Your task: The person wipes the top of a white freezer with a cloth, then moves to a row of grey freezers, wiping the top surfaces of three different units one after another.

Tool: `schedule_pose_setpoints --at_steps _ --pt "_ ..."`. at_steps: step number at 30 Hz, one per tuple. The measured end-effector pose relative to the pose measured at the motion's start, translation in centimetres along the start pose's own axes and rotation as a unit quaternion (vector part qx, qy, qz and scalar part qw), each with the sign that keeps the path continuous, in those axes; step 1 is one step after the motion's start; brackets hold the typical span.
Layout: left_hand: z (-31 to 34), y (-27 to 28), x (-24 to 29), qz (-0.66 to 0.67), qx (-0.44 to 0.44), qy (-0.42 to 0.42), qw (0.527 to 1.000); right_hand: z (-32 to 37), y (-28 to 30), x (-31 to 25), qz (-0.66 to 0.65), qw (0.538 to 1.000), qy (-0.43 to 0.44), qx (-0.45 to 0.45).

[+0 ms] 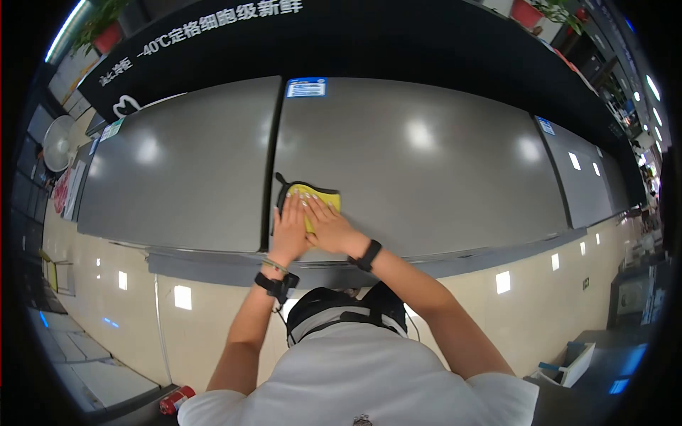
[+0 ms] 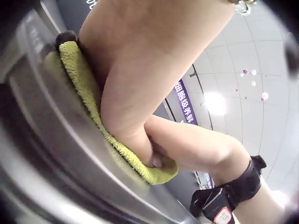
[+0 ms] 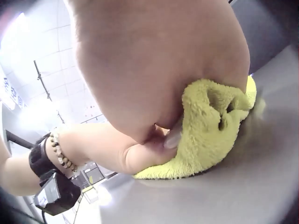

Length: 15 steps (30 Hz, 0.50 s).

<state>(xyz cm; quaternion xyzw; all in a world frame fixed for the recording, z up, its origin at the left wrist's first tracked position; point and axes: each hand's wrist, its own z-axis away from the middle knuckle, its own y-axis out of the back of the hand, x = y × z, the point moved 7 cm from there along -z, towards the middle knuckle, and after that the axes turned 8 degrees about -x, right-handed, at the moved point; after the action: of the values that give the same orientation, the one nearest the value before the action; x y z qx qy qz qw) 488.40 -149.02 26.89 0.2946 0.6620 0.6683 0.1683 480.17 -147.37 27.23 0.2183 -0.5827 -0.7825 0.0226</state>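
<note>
A yellow cloth with a dark border [image 1: 334, 201] lies against a large grey panel [image 1: 426, 184], close to the panel's left and near edges. My left hand [image 1: 290, 231] presses on the cloth with straight fingers. Beside it, my right hand [image 1: 330, 226] also lies on the cloth, fingers extended and overlapping the left hand's fingers. In the right wrist view the fluffy cloth [image 3: 205, 135] bunches up in folds under the right palm [image 3: 159, 56]. The left wrist view has the cloth's edge [image 2: 124, 151] running along beneath the left hand [image 2: 135, 79].
A narrow dark gap separates this panel from another grey panel [image 1: 177, 170] on the left. A third panel [image 1: 590, 170] stands to the right. Blue labels [image 1: 306, 87] sit at panel corners. Behind runs a black board with white lettering [image 1: 220, 35]. Potted plants [image 1: 527, 13] stand beyond.
</note>
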Motion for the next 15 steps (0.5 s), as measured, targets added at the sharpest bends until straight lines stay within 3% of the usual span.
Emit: schedule_pose_setpoints --at_steps 2,5,10,15 --pt "-1.8 -0.9 -0.8 -0.043 -0.013 0.013 0.999 -1.6 0.2 0.9 -0.013 0.998 -0.002 -0.055" --pt "-3.1 -0.9 -1.3 -0.018 -0.037 0.001 0.999 -2.4 0.4 1.6 -0.037 0.998 -0.018 -0.057" --pt "-2.2 -0.8 0.5 -0.013 -0.044 -0.038 0.998 0.3 -0.3 1.2 -0.053 0.996 -0.072 0.005" --pt "-0.9 -1.3 7.1 -0.033 -0.054 -0.088 0.994 7.5 -0.7 2.9 -0.093 0.986 -0.084 0.108"
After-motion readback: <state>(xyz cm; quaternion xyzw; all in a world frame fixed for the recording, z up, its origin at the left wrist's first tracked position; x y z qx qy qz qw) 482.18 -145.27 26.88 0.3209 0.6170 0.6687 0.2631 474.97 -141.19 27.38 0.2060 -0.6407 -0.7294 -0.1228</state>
